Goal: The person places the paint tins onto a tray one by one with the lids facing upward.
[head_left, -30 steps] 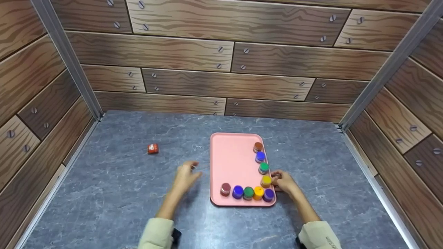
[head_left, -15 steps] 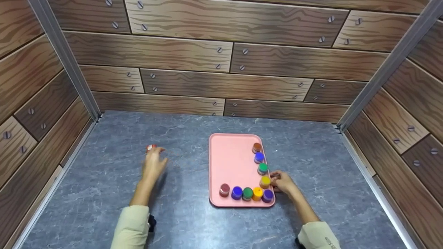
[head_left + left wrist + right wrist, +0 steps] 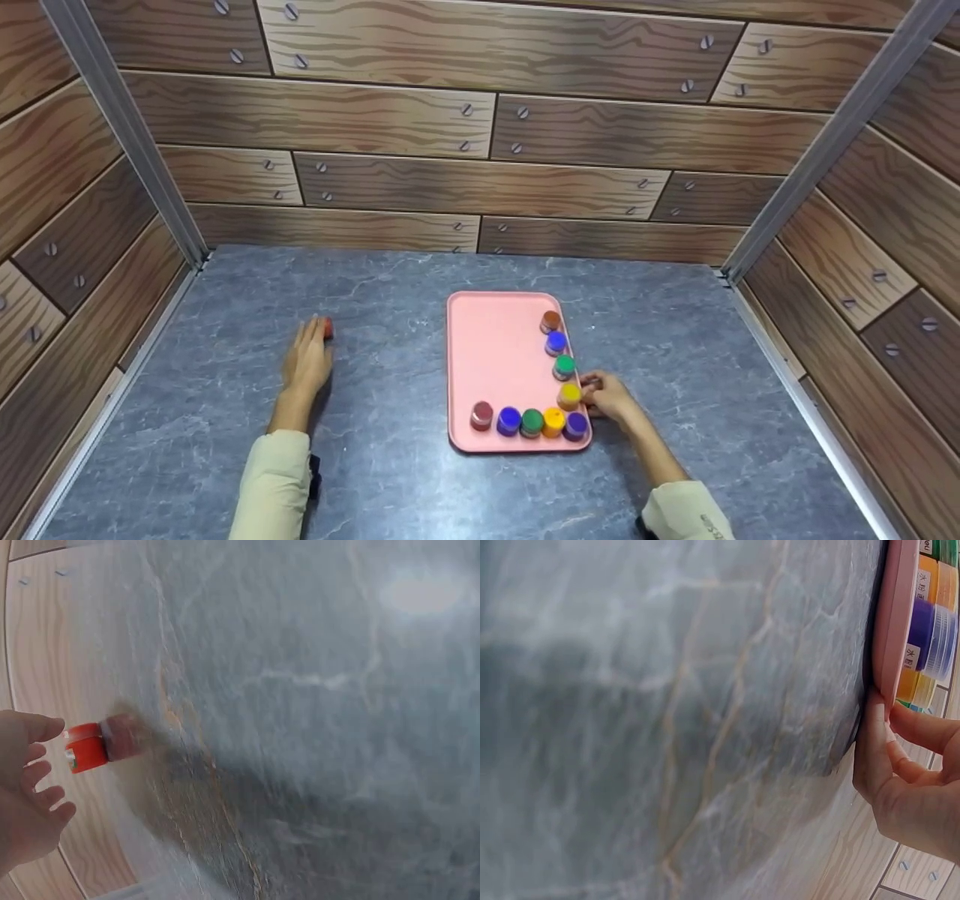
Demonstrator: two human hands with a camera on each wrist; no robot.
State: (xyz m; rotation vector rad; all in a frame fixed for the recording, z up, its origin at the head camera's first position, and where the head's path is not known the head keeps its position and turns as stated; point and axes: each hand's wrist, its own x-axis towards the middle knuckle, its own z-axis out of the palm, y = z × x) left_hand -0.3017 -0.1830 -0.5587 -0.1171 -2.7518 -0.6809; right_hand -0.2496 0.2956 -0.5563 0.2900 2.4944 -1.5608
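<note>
A small red paint jar [image 3: 328, 328] sits on the table, partly hidden behind the fingers of my left hand [image 3: 306, 364]. In the left wrist view, this hand's fingers are loosely spread beside the red jar [image 3: 88, 746], not closed round it. A pink tray [image 3: 499, 352] lies right of centre. My right hand [image 3: 607, 396] pinches the tray's right rim, with thumb and fingers on either side of the edge in the right wrist view. Next to that hand on the tray stand a yellow-lidded paint jar [image 3: 570, 396] and a purple-lidded one [image 3: 575, 426].
More paint jars line the tray's right side, among them a brown one [image 3: 550, 322], a blue one [image 3: 556, 343] and a green one [image 3: 564, 367]. Along its front edge runs a row starting with a dark red jar [image 3: 482, 415]. Wood-patterned walls [image 3: 390, 180] enclose the marbled grey table [image 3: 390, 465].
My left hand has moved leftward and away from beside the tray to the red paint jar. The right hand keeps its place on the tray rim; the view has shifted slightly.
</note>
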